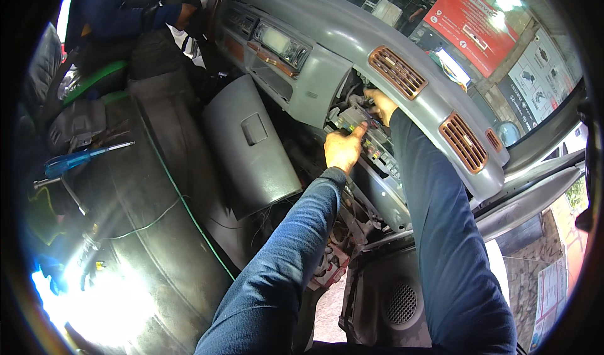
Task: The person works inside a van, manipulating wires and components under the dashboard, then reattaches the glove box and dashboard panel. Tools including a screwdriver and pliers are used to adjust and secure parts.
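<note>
Left grip (341,150): fingers mostly curled, one digit reaching up and right to the near side of the fuse box. Touching, by the look of it; whether anything is pinched, cannot tell.
Right grip (382,106): reaches into the dash opening on the far side of the box, fingers bent down toward it. Fingertips partly hidden; clenched or loose, cannot tell.
Fuse box (354,117): in the opening at the passenger end of the dashboard (333,25), between the two grips; up and to the right of the left one, down and to the left of the right one.
Long axis: seems to slant from upper left to lower right, so the grips face each other across it rather than end to end. Judged the key relation for any shift of the box.
Nearer hand: no clear winner; both at the box, left on the open side, right in the tighter gap.
Fuses (376,152): small coloured pieces, just right of the left grip.
Glove box lid (257,142): hangs left of the left forearm, apart from it.
Air vent (398,72): just above the right grip, on the dashboard.
Seat (160,248): farther left; bears a blue screwdriver (75,162), well apart from both grips.
</note>
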Tool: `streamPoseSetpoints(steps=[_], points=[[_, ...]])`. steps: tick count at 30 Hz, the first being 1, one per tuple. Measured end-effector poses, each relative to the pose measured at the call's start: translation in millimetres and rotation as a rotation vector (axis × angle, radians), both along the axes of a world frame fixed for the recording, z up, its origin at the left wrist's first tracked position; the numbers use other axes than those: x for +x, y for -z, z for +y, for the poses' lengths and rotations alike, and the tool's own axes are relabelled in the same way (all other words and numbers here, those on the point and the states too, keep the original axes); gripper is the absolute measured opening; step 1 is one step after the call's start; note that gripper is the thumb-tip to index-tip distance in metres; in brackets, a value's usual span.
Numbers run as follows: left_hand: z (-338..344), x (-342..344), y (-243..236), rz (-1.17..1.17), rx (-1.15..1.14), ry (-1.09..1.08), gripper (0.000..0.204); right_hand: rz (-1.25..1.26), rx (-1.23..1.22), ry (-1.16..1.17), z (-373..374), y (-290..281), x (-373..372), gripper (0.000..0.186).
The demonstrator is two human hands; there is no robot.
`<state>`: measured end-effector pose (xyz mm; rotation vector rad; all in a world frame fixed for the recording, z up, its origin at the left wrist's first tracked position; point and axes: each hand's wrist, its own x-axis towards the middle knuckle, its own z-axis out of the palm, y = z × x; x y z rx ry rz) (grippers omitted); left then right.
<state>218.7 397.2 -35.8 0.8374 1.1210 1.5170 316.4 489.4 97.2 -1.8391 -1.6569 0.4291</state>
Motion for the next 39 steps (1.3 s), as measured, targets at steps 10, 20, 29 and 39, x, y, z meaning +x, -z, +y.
streamPoseSetpoints(steps=[10, 20, 29, 39], points=[[-7.0, 0.0, -3.7, 0.007, -0.012, -0.004, 0.058, 0.496, -0.173, 0.033, 46.7, 20.1, 0.7, 0.045], [-10.8, -2.6, -7.3, 0.036, 0.012, -0.033, 0.059, 0.669, 0.005, -0.014, 80.6, 47.7, 30.5, 0.019], [-9.0, -3.0, -4.6, 0.063, 0.008, -0.074, 0.061, -0.473, 0.181, 0.022, 0.5, 13.7, -4.7, 0.067], [-18.4, -20.8, 2.2, 0.075, -0.074, -0.241, 0.081, -0.594, 1.281, -0.417, -359.4, -76.0, 12.7, 0.029]])
